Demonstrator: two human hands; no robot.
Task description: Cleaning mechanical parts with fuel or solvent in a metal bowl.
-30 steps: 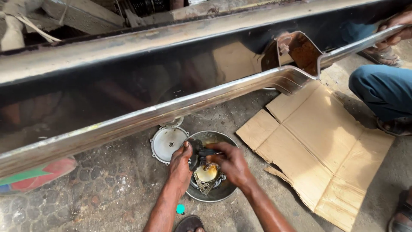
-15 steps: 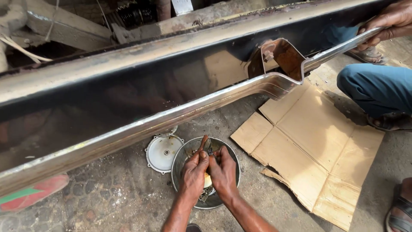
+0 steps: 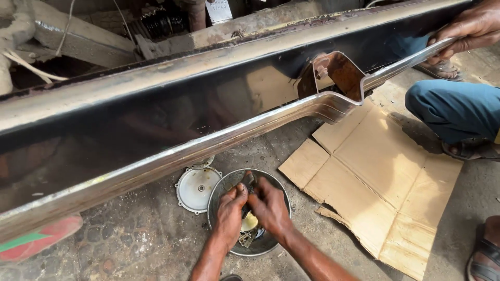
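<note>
My left hand (image 3: 229, 211) and right hand (image 3: 268, 207) meet over a round metal bowl (image 3: 221, 188) on the ground, knuckles almost touching. Both are curled shut, and between them they pinch a small dark metal part (image 3: 248, 180) that pokes up just above my fingers; I cannot tell exactly how each finger sits on it. Under my palms, inside the bowl, lie a yellowish round piece (image 3: 249, 222) and some small bits of hardware (image 3: 246, 239), partly hidden by my hands. The bowl sits on rough concrete floor (image 3: 140, 239), directly in front of me.

Just to the left of the bowl, touching or nearly touching its rim, lies a flat white round cover (image 3: 197, 188) with a hole in its middle. To the right, a flattened sheet of brown cardboard (image 3: 380, 177) spreads over the floor, close to the bowl but apart from it.

Above all this, a long chrome bumper (image 3: 156, 109) runs across the view, its lower edge hanging over the far side of the bowl and cover. A rusty bracket (image 3: 338, 73) is fixed in its notch. At the far right end, another person's hand (image 3: 469, 28) holds the bumper's edge, and that person's knee in blue trousers (image 3: 453, 109) is bent over the cardboard. A red and green object (image 3: 36, 242) lies at the lower left.
</note>
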